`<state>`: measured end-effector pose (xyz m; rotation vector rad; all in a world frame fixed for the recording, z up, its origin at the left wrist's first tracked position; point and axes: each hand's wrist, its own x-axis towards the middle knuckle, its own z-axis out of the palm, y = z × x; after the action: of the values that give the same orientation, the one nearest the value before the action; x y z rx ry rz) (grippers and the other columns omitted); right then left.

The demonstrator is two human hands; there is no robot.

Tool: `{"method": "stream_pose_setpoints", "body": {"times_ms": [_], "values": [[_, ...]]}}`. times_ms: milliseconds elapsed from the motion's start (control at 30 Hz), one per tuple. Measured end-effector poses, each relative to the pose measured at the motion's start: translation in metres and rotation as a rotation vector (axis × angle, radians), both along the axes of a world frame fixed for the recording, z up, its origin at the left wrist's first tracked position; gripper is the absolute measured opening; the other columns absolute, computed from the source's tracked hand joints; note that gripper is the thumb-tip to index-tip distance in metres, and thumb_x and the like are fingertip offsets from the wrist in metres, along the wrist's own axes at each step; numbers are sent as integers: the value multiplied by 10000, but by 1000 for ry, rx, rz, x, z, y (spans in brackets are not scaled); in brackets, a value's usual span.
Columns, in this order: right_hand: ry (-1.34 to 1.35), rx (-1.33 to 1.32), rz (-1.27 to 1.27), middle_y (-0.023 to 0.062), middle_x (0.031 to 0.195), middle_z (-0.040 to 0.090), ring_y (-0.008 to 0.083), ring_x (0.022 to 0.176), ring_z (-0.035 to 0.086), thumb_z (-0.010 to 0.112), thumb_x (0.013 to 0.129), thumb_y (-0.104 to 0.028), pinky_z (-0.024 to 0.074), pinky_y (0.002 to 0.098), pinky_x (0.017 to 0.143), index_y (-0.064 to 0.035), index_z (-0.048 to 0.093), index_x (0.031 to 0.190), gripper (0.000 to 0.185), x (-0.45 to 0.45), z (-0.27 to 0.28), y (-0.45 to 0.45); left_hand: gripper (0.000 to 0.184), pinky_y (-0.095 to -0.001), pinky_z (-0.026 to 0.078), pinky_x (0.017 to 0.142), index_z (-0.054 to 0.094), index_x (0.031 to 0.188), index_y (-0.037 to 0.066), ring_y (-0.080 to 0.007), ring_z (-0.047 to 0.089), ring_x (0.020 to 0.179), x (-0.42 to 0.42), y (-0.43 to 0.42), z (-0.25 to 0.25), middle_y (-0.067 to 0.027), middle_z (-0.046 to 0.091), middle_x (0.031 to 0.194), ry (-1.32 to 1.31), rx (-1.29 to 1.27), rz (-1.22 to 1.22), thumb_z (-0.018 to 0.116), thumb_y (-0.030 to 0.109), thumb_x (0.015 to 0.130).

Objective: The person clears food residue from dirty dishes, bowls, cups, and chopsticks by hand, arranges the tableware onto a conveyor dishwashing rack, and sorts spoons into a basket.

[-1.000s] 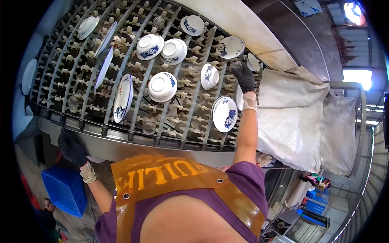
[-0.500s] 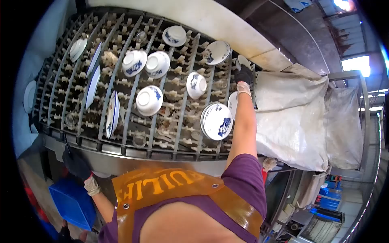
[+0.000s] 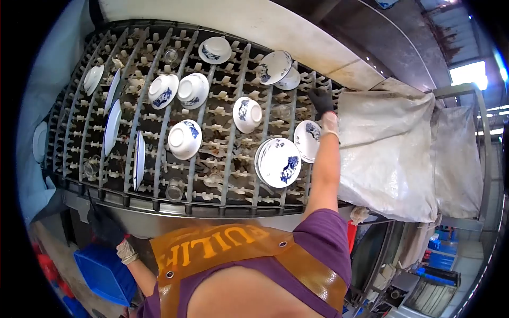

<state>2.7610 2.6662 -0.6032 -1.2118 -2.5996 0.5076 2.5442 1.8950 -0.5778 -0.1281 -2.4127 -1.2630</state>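
The dark-gloved right hand [image 3: 320, 100], upper right, is showing near a plate [image 3: 306, 139], its grip too unclear to tell; the left hand [image 3: 107, 227], lower left, is likewise concealing its grip. Upturned bowls [image 3: 184, 139], centre, are resting on a pegged rack [image 3: 229, 159], probably to prevent sliding.

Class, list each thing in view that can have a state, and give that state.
Rack: partly loaded with dishes.
Right hand: gloved, at the rack's right end; grip unclear.
Left hand: gloved, by the rack's near edge; grip unclear.
Central bowl: tilted, base showing.
Narrow-looking plate: standing on edge.
Front plates: stacked.
Plastic sheet: draped, creased.
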Motion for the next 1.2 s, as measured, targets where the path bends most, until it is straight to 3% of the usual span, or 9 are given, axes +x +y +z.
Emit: {"method": "stream_pose_setpoints", "body": {"times_ms": [67,133,300,400,467,667,733,867,1200], "values": [[-137,-502,47,121,954,643,248,813,614,617,778,-362,471,323,718,-72,623,1041,392,32,-3,-12,222,-340,413,798,561,1007,-42,-262,542,882,5,10,4,-174,588,960,127,-242,31,532,137,880],[-400,-200,430,117,955,648,232,839,619,659,743,-285,477,313,761,-51,624,1027,370,56,32,-50,212,-343,416,786,563,1002,-44,-269,543,865,5,10,4,-174,587,930,100,-412,84,534,125,878],[-232,-261,112,154,968,641,291,886,618,702,666,-305,477,347,786,-74,643,1016,424,95,34,-33,187,-344,424,776,571,992,-43,-269,549,851,13,19,9,-164,588,897,145,-471,91,541,91,864],[28,158,-159,163,868,645,315,846,611,650,719,-355,474,364,757,-44,656,906,363,75,64,-49,181,-351,431,754,585,970,-41,-268,558,824,12,14,-2,-159,597,879,238,-312,10,553,97,857],[329,62,-180,163,841,642,322,830,609,606,759,-367,465,381,743,-38,654,868,350,59,82,-69,187,-353,434,746,589,966,-37,-274,560,813,15,18,-5,-158,599,875,253,-278,7,556,112,858],[-299,-659,366,141,861,642,243,789,604,653,756,-329,466,348,713,-7,603,992,402,68,16,-136,234,-366,440,724,596,948,-17,-307,565,804,27,31,8,-176,600,859,161,-428,117,551,198,867],[-89,-515,305,130,881,635,177,781,585,653,764,-287,468,315,700,11,587,1016,397,83,3,-168,236,-368,441,698,598,929,-10,-305,568,775,38,47,19,-166,604,840,128,-388,157,557,213,865],[171,-1154,146,55,809,625,105,638,556,643,754,-255,455,237,542,-4,541,1119,455,95,36,-215,233,-363,442,669,602,909,-2,-293,567,735,28,33,-5,-152,602,811,246,-105,30,562,223,865],[277,-838,-37,60,623,583,134,507,538,581,837,-352,420,268,464,-40,574,1011,357,55,143,-306,189,-374,451,691,602,937,3,-304,572,777,55,62,20,-152,600,848,353,-324,34,562,166,849]]}}
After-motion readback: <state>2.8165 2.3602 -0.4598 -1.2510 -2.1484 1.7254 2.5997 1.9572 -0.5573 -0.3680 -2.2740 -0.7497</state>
